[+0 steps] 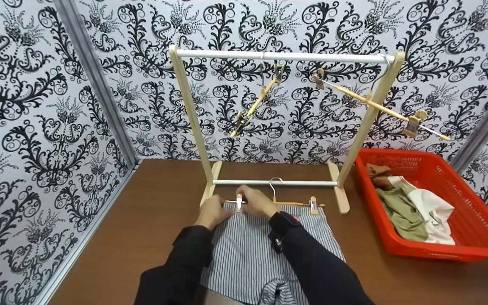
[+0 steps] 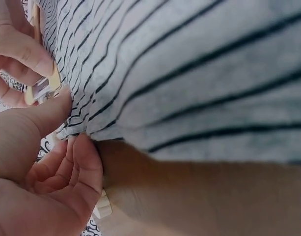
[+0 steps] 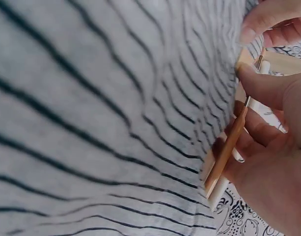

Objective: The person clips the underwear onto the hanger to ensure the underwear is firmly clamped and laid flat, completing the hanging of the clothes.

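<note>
Brown tabletop [image 1: 117, 245] beneath, a striped garment [image 1: 244, 250] spreads nearward from the left hand [image 1: 213, 212] pinching its far edge and right hand [image 1: 259, 202] pinching a clip [image 1: 239, 203].

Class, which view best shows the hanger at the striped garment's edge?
The head view: the hanger shows its hook, bar and both clips, though the left hand and right hand hide part. The left wrist view shows mainly one clip; the right wrist view shows a stretch of bar and a partly hidden clip.
</note>
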{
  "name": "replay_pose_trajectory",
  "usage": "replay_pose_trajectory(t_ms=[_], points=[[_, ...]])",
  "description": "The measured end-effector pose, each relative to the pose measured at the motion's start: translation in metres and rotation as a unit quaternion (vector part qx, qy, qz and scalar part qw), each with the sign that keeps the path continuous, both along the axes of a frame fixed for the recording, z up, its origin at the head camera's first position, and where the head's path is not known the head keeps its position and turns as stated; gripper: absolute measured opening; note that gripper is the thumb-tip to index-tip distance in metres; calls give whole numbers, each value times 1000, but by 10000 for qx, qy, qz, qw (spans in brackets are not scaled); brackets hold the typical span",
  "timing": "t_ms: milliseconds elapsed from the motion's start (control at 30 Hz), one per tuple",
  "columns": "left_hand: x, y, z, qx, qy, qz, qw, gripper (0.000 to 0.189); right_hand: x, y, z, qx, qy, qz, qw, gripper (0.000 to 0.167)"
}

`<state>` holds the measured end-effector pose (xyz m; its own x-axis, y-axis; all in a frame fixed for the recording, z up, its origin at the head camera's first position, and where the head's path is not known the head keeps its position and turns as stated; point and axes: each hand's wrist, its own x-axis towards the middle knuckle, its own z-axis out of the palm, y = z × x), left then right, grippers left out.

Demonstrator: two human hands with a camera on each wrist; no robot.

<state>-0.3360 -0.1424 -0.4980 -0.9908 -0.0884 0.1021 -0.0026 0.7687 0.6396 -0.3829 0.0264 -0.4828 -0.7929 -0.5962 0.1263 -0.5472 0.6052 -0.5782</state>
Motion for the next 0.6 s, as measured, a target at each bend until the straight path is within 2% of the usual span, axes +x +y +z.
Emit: replay_pose_trajectory(t_ms=[167,267,367,467,600], points=[[-2,-1,-2,384,-30,-297,9988,32,-6,2,7,-587,-93,171,9981,26],[-3,-3,-3,893,159,-588,9941,35,-8,1,10,-928,-313,270,9948,37],[-5,-6,-4,1332,468,-815,9866,27,-8,2,12,-1008,-574,203,9930,48],[-6,-7,-6,1590,669,-864,9812,17,-8,3,15,-997,-715,147,9923,40],[-7,-9,-7,1863,774,-928,9750,14,-7,6,20,-1011,-817,97,9915,29]])
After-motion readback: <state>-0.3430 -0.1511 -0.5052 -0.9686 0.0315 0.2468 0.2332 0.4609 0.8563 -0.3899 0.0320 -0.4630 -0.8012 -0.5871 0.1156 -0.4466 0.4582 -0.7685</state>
